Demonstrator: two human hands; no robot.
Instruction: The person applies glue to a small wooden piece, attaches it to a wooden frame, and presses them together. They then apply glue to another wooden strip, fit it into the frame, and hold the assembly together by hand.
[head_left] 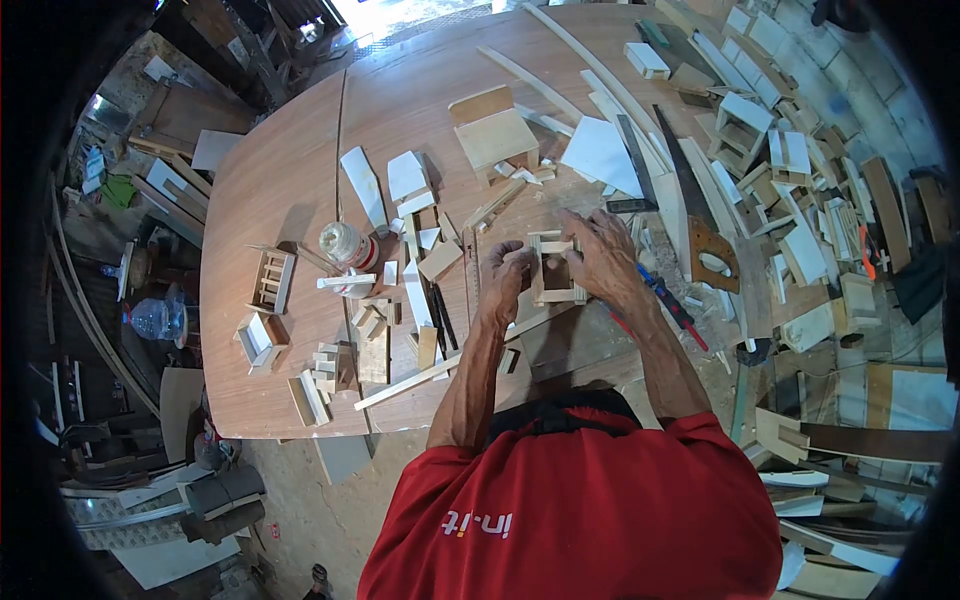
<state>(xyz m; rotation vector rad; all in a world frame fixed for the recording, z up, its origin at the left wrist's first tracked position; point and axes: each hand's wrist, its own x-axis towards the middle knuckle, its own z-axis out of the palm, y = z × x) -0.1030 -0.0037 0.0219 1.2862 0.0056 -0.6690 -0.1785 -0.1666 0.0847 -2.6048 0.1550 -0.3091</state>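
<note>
Between my hands is a small open frame of pale wood strips [560,296], held over the near part of the workbench. My left hand [506,275] is closed at its left side, thumb and fingers pressed against the wood. The fingers of my right hand [603,252] curl over its upper right corner and grip it. Whether the right fingertips also pinch a smaller piece is hidden. Right of my right wrist lie pliers with blue and red parts [672,305]. A handsaw with a wooden handle [712,258] lies farther right.
On the brown bench [290,180] stand a glass jar [345,245] and several small wood assemblies, one a slatted piece [272,280]. A long strip [410,383] lies left of my left forearm. Offcuts [800,240] are heaped at the right. A wooden seat-like piece [495,140] sits beyond my hands.
</note>
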